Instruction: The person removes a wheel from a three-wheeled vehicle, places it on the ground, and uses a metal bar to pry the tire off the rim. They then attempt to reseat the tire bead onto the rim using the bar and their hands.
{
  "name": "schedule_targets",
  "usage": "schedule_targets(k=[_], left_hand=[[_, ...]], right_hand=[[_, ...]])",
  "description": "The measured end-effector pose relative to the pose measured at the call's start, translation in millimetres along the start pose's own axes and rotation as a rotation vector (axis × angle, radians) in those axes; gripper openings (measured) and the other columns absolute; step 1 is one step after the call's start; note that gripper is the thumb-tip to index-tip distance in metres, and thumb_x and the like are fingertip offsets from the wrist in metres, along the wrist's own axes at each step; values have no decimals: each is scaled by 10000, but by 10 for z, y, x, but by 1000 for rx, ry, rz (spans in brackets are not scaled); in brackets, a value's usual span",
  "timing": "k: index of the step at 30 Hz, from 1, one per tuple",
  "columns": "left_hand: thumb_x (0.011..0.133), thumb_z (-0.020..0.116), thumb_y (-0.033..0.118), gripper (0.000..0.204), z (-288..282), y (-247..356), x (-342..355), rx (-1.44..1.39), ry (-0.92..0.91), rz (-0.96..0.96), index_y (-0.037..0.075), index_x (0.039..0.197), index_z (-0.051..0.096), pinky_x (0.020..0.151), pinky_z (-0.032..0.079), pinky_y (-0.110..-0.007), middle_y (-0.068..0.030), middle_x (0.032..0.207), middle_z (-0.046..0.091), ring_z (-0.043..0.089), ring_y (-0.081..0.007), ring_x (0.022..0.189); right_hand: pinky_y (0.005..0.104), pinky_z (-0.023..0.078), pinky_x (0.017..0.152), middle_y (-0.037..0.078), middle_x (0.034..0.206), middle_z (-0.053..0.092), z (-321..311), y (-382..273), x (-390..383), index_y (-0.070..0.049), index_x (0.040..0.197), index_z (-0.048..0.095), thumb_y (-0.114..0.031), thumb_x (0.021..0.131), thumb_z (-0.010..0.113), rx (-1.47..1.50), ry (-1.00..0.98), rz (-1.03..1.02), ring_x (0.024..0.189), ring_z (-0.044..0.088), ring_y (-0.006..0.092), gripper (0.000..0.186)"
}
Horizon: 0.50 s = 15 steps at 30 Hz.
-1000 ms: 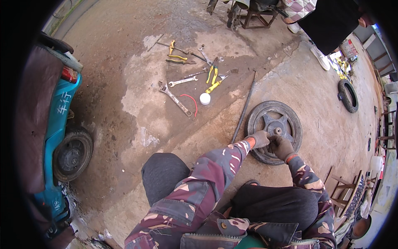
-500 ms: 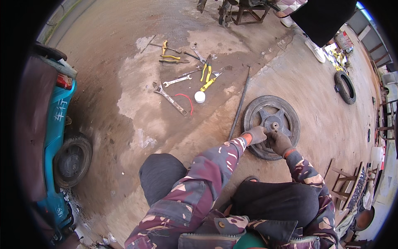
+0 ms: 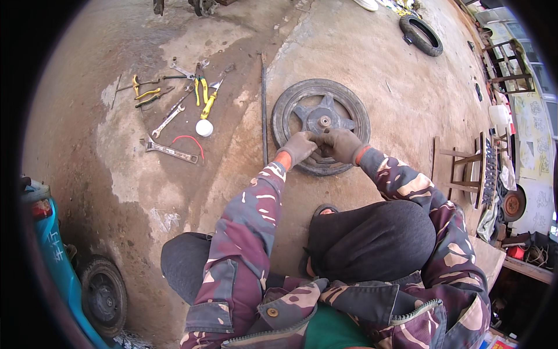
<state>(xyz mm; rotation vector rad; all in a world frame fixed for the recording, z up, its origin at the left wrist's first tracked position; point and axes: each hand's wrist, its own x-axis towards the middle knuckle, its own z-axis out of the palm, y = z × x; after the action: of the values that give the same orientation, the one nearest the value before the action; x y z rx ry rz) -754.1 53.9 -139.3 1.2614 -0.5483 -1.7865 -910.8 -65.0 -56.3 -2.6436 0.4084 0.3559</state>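
Observation:
A dark wheel with a tyre and a star-shaped spoked hub point(image 3: 326, 103) lies flat on the ground in front of me. Over its near side, just below the central axle hole, my two gloved hands meet. My left hand point(image 3: 298, 148) has its fingers closed and its fingertips against those of the other hand. Bent into a pinch, my right hand point(image 3: 343, 145) is closed too. Whatever sits between the fingers is hidden by the gloves. Left of the wheel lies a long dark metal bar point(image 3: 264, 110).
Pliers point(image 3: 201, 87), an open-end wrench point(image 3: 168, 121), an adjustable wrench point(image 3: 171, 152), a white round cap point(image 3: 204, 128) and a red strip point(image 3: 189, 138) lie to the left. A loose tyre point(image 3: 421, 36) is at far right, a wooden stool point(image 3: 474, 168) nearer. A teal vehicle point(image 3: 61, 256) stands at left.
My view has swung to the right, so the wheel and tools appear farther left and higher. Both hands stay together over the wheel's near side, still closed.

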Motion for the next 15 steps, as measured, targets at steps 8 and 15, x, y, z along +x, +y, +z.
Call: schedule_targets(k=[8,15], left_hand=[[1026,538,26,324,-4,-3,-1,-29,-1,-31,-56,1336,585,719,656,-396,-211,1071,749,776,-301,899],[1035,535,32,305,25,56,-55,12,5,-17,-63,1321,583,709,655,-388,-200,1089,740,773,-292,907]], right_hand=[[487,567,845,180,1002,745,85,98,-41,-97,1157,735,-189,892,712,75,101,18,979,720,395,281],[496,567,840,171,987,754,-96,-69,56,-91,1052,737,-221,878,735,-73,-1,22,977,724,397,217]])
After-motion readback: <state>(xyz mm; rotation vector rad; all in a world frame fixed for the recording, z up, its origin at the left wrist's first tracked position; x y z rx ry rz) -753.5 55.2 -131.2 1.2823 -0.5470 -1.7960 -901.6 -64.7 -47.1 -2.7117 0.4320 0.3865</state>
